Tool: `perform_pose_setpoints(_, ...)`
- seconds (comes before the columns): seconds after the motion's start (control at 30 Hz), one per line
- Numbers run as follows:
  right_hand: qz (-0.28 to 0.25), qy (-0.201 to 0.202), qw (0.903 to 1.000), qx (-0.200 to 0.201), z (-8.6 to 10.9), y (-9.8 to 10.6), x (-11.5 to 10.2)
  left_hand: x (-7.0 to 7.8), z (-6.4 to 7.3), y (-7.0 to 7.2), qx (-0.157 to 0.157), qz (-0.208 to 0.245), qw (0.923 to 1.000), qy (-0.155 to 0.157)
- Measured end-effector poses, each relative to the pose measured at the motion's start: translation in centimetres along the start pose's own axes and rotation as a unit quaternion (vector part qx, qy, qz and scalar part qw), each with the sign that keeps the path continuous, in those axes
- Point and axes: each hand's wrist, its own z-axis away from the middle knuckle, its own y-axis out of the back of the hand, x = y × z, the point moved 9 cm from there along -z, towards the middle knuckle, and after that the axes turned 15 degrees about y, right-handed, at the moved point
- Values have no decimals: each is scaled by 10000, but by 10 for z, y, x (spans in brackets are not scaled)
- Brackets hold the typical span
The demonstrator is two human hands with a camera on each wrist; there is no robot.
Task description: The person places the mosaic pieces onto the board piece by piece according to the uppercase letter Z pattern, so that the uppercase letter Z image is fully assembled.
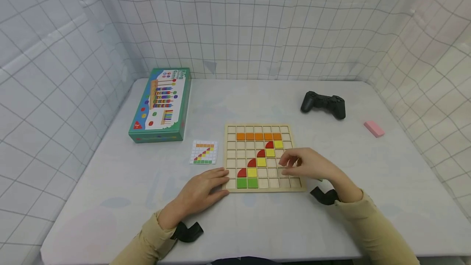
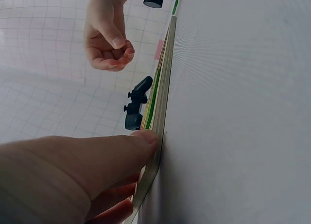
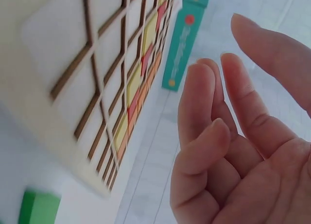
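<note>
A wooden grid board lies flat on the table. Several orange square tiles form a row near its far side, and a diagonal of red quarter-round tiles and yellow square tiles runs below. Two green square tiles sit in the nearest row. My left hand rests against the board's left edge, the thumb by the near corner. Over the board's right side hovers my right hand, fingers loosely bent, thumb apart, nothing between them. A loose green tile lies beside the board, mostly hidden in the head view.
Left of the board lies a pattern card showing a coloured design. A green game box stands behind it at the far left. A black game controller and a pink block lie at the far right. Grid-patterned sheets surround the table.
</note>
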Motion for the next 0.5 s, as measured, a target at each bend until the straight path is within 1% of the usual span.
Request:
perform_pose_setpoints(0.03, -47, -70, 9999, 63, 5, 4, 3, 0, 0, 0, 3, 3, 10000, -6)
perform_pose_setpoints(0.27, 109, -429, 9977, 512, 30, 29, 20, 0, 0, 1, 38, 28, 10000, -8)
perform_pose_setpoints(0.5, -14, -655, 9938, 896, 47, 39, 36, 0, 0, -1, -35, -7, 10000, 23)
